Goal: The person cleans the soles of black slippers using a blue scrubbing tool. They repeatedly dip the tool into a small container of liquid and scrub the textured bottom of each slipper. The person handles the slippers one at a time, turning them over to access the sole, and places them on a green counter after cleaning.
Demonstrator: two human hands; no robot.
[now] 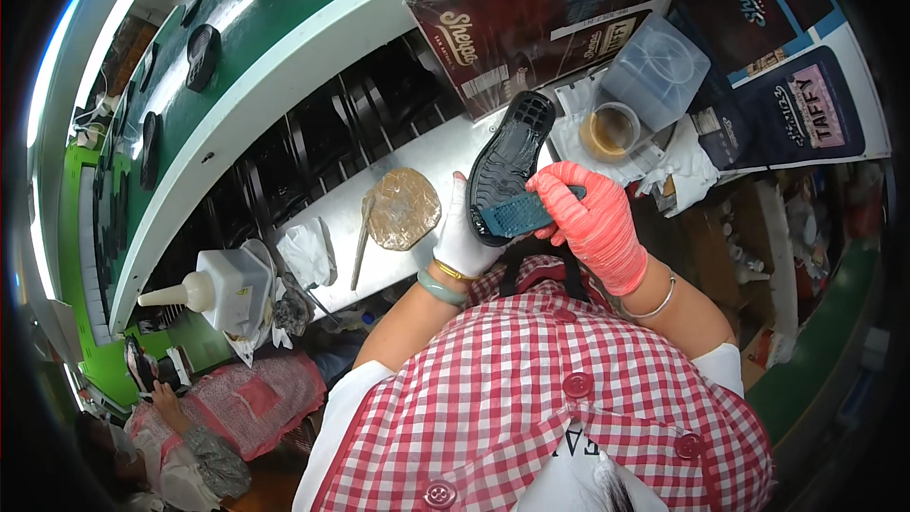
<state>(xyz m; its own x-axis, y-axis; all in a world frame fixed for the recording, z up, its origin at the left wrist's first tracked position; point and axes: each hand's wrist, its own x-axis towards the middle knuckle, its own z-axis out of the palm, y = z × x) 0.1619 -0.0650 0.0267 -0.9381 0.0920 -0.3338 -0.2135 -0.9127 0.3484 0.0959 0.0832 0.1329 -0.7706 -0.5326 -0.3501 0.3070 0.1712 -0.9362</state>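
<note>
A black shoe sole [513, 156] stands tilted over the metal bench, its ridged inner face turned up and its heel end away from me. In a white glove, my left hand [462, 232] grips the sole by its near left edge, with the thumb along the side. My right hand [590, 218], in a coral knit glove, pinches a flat teal brush [515, 215] with a dotted texture. The brush lies across the near end of the sole and appears to touch it; my fingers hide part of it.
Left of the sole lie a round plastic-wrapped disc [405, 210] with a thin stick [363, 239], and a white nozzle bottle [235, 292]. A cup of amber liquid [609, 131] and a clear tub [655, 73] stand far right. Soles ride the green belt [248, 30]; a co-worker [204, 417] sits lower left.
</note>
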